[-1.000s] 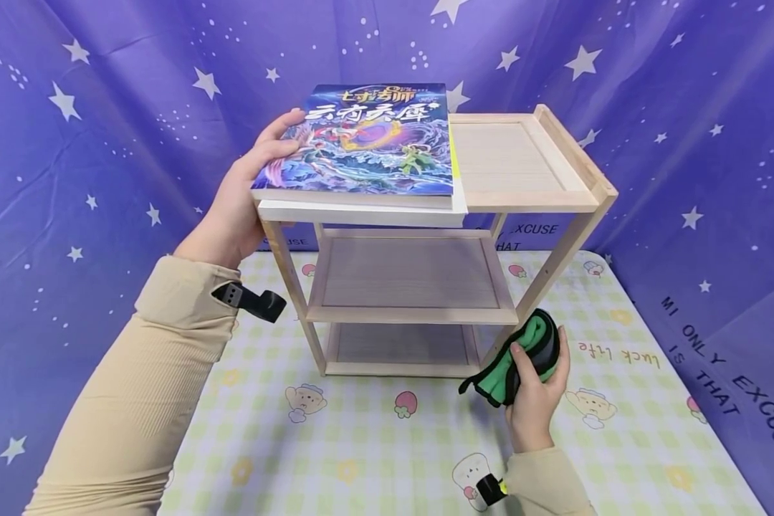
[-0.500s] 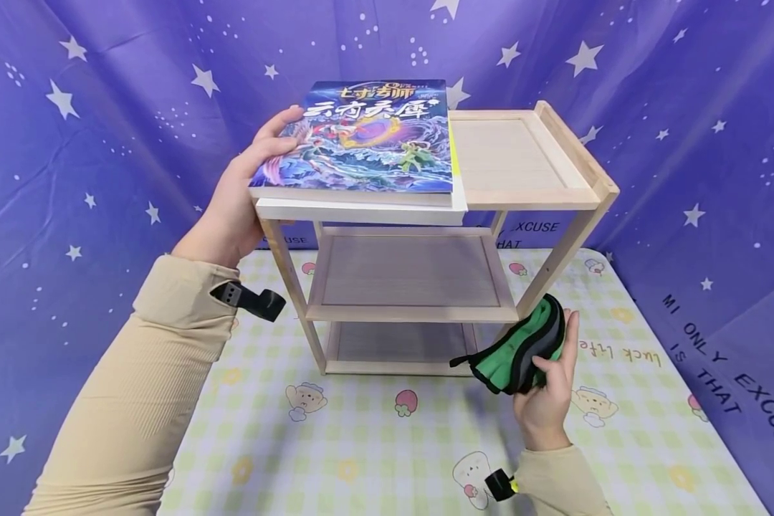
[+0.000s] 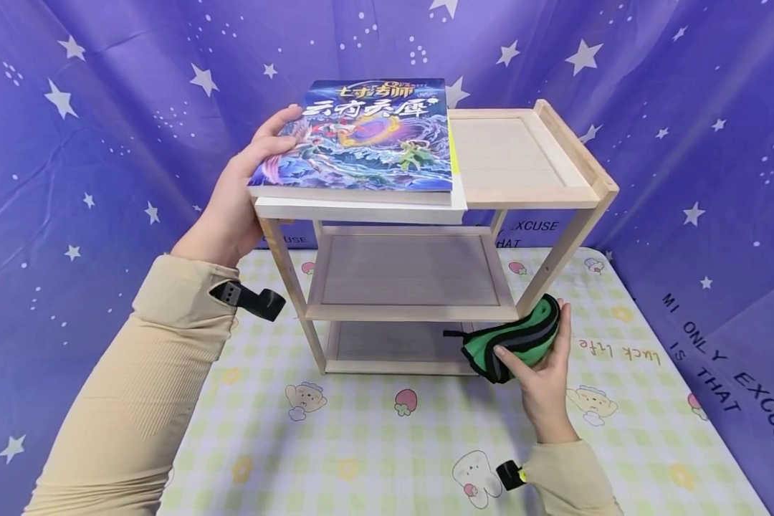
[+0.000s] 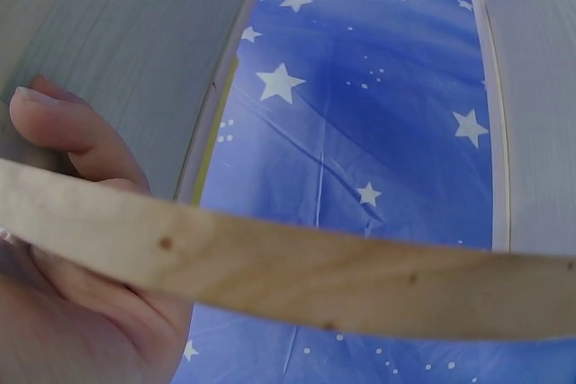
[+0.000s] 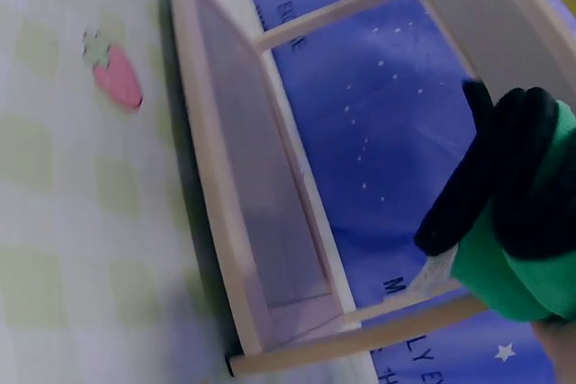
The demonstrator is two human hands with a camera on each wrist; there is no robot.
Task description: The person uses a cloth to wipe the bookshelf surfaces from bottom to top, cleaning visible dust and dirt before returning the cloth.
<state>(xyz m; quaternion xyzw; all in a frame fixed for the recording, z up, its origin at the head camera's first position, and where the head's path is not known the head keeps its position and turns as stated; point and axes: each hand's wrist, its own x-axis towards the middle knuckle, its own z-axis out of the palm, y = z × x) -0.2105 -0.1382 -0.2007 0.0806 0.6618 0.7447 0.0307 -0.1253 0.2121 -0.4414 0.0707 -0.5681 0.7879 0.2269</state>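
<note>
At far left, a purple-blue curtain (image 3: pixel 39 193) with white stars, continuing behind everything. Next, a beige ribbed sleeve (image 3: pixel 122 387) with a black wrist strap (image 3: pixel 261 302) at the cuff. Above that, the left grip (image 3: pixel 241 183), curled round the upper left end of a wooden rack (image 3: pixel 574 154): two digits on top, over the left edge of a blue illustrated book (image 3: pixel 374 143), and, in the left wrist view, more of the hand bent beneath the top shelf (image 3: pixel 509 154), behind a post. Flat on the left part of that shelf, the book, directly over a flat white-edged item (image 3: pixel 361 210) with a strip of yellow along its right side. Lower down, a middle shelf (image 3: pixel 413 269) and a bottom shelf (image 3: pixel 393 344), with the whole rack upright on a checked surface (image 3: pixel 361 437) with printed strawberries and little animal faces. Farther right, just in front of the rack's lower right post and up above the surface, a folded green-and-black cloth (image 3: pixel 522 340), slightly tilted, with a thin black loop toward the left; contact with the post impossible to tell. Around its right end, the right grip (image 3: pixel 545 390), closed on the cloth, thumb across the near face, fingers behind. Below, another beige sleeve (image 3: pixel 570 476) with a black strap (image 3: pixel 509 474).
</note>
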